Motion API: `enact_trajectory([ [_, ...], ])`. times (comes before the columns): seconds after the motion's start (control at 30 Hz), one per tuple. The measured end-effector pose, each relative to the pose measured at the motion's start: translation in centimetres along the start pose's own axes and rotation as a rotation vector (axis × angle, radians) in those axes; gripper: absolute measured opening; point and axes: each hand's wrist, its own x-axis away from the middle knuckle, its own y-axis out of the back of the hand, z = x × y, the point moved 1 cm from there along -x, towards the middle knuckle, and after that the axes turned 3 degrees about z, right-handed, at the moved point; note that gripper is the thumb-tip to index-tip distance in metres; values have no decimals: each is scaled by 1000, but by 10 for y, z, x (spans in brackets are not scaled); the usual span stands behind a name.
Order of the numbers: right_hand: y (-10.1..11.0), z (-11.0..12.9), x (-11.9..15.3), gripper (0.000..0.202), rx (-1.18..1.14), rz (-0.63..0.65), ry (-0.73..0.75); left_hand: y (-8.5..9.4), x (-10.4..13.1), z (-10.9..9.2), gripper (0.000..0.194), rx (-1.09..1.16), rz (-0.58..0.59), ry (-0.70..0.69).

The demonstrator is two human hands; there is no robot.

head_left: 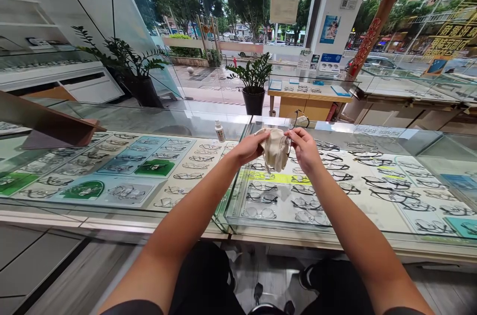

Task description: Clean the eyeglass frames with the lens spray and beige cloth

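Note:
Above the glass display counter, my left hand (252,148) is closed on a cream cloth (276,150), which hangs down in folds. My right hand (304,148) pinches a thin dark frame of a pair of glasses (289,145) at the cloth's right edge. The cloth covers part of the glasses, so their lenses are mostly hidden. A small white spray bottle (219,131) stands upright on the counter, left of my left hand. Another pair of glasses (302,120) shows just behind my right hand.
Rows of eyeglasses lie inside the glass counter (238,228) on both sides. A brown stand (55,118) rests at the left. Behind the counter are a potted plant (254,99) and a wooden display table (309,106) by the window. A stool base is below, between my legs.

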Motion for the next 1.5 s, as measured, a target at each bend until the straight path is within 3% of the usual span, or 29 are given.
enact_trajectory([
  [0.17,2,-7,-1,39,-8,-12,23,-2,2,4,30,-14,65,-22],
  [0.3,1,-9,-3,37,-45,-25,22,-3,2,5,55,-65,125,-49],
  [0.47,-3,-5,-4,39,-80,-61,47,-8,1,1,83,-106,279,-73],
  [0.53,-5,-3,-4,40,-110,-75,47,-11,0,1,80,-126,276,-118],
  [0.67,-10,-1,-3,43,-191,-79,26,-19,-5,8,54,-206,122,-323],
  [0.73,-12,0,-2,43,-209,-63,30,-24,-7,13,56,-180,93,-375],
  [0.97,-19,5,3,47,-222,-34,43,-25,-7,21,62,-265,100,-208],
  [1.2,-22,6,5,50,-151,-18,39,-27,1,16,61,-256,235,-114],
  [1.37,-22,6,5,49,-168,15,40,-32,6,15,60,-179,234,-129],
  [1.5,-21,5,3,47,-185,45,22,-39,6,17,62,-117,193,-231],
])
